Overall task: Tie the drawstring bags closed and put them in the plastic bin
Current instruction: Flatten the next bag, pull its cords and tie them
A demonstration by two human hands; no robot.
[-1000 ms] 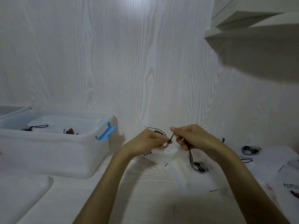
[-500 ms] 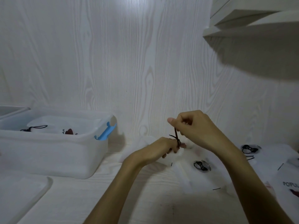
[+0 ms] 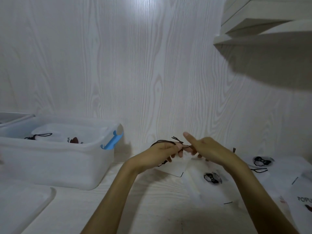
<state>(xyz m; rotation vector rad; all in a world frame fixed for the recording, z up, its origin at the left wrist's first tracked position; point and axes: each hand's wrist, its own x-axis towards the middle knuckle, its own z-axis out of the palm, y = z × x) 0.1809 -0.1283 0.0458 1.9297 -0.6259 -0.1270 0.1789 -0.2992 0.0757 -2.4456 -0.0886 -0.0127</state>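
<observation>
A white translucent drawstring bag (image 3: 170, 168) hangs just above the table in the middle, its black cord (image 3: 166, 141) looped over my left hand (image 3: 162, 150). My left fingers pinch the cord where it is knotted. My right hand (image 3: 208, 148) pinches the other end of the cord right beside the left, with its thumb sticking up. The clear plastic bin (image 3: 55, 159) with a blue latch (image 3: 112, 141) stands at the left; a tied bag (image 3: 55, 135) lies inside it.
Several more white bags with black bow prints (image 3: 211, 178) and loose cords lie on the table at the right. A white lid (image 3: 22, 203) lies at the front left. A shelf (image 3: 263, 34) juts out at the upper right.
My right hand has come down from above the knot to level with the left. The left hand has risen slightly, and the cord is now stretched sideways between them.
</observation>
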